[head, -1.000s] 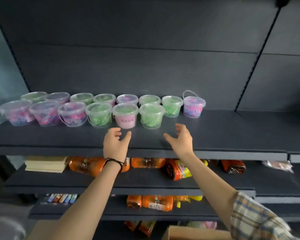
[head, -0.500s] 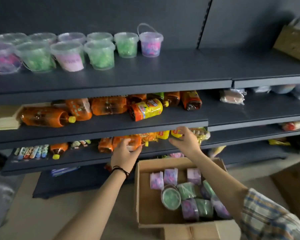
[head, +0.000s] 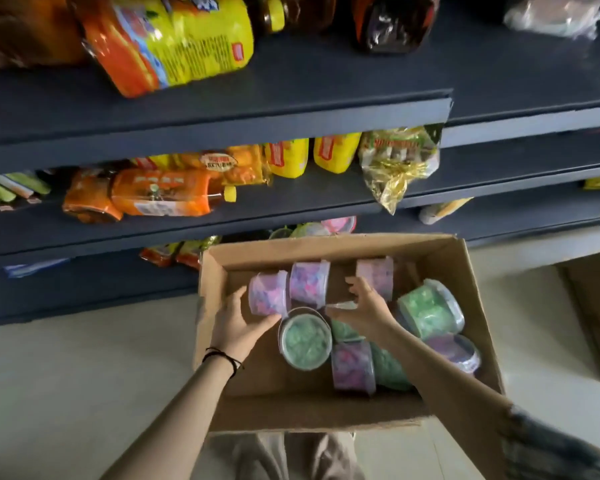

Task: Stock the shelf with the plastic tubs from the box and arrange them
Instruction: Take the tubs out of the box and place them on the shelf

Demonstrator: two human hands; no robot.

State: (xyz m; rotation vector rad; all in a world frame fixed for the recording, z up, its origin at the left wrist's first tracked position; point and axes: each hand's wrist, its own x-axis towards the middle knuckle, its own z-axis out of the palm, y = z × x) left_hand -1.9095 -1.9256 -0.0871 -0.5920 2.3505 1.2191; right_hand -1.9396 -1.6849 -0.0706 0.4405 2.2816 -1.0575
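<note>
Left grip [head: 238, 325], spread, touches a purple tub [head: 268, 295]; right grip [head: 364, 308] spread, holding nothing. Hazard: tubs [head: 426, 308] lie sideways; a shallow hold may let one roll.

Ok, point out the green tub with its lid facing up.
The green tub just right of the left hand: its lid faces up; the other green tubs lie on their sides.

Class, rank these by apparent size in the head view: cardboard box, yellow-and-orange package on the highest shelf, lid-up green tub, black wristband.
1. cardboard box
2. yellow-and-orange package, which is nearer the camera, so its real size is unsure
3. green tub
4. black wristband
</note>
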